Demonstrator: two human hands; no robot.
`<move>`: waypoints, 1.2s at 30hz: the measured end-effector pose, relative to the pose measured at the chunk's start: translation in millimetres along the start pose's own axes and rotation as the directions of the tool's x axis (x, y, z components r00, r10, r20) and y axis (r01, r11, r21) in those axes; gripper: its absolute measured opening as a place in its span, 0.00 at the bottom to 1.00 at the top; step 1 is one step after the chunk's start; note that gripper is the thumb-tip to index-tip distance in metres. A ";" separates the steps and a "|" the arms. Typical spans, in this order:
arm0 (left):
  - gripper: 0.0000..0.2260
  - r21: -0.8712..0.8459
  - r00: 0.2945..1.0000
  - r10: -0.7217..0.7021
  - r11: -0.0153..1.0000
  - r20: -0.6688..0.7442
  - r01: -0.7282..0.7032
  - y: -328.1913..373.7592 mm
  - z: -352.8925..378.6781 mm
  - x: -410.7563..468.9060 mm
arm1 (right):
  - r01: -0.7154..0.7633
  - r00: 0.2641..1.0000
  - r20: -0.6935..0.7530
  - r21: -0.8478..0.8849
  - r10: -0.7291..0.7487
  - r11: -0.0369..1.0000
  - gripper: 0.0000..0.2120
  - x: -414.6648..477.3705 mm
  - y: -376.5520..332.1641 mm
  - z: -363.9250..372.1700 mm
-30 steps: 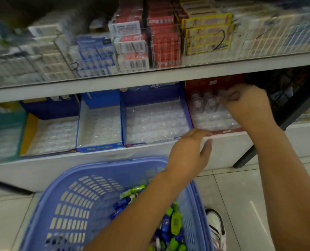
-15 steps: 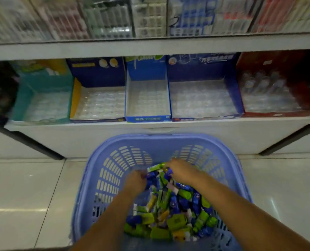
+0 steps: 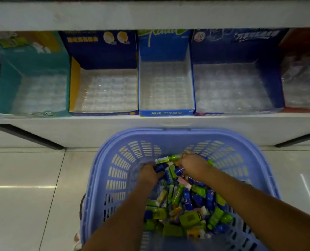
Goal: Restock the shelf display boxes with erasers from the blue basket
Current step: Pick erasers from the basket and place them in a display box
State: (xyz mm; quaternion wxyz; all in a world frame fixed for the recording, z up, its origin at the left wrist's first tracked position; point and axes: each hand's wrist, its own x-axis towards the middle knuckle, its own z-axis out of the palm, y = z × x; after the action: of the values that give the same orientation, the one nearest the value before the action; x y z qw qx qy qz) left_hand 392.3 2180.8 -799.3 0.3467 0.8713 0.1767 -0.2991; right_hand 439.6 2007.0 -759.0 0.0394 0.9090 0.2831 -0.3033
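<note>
Likely light, firm, slick-wrapped erasers (image 3: 187, 205) in blue basket (image 3: 168, 133); pinch across sides. left hand (image 3: 150, 173), right hand (image 3: 194, 165): fingers curled into pile's 12 o'clock end; cannot tell grip.

Blue slotted basket (image 3: 125, 171) holds green, blue, yellow erasers (image 3: 187, 211).

The left forearm (image 3: 121, 218) and right forearm (image 3: 250, 201) are bare, as are the left hand (image 3: 149, 172) and right hand (image 3: 194, 164). At seven o'clock, a pale, blurred shoe tip (image 3: 76, 240) shows.
</note>
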 end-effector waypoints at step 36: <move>0.13 -0.562 0.896 0.408 0.706 -0.174 -0.430 284.9 -93.1 -81.6 | -0.217 0.692 -0.585 0.390 0.422 0.895 0.15 -98.2 180.3 -244.2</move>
State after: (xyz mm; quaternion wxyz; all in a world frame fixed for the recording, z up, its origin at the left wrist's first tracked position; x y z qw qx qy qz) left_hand 514.3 2040.1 -550.7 0.6539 0.7430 0.0641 -0.1272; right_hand 601.6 1867.5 -522.1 -0.1432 0.9874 0.0664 0.0087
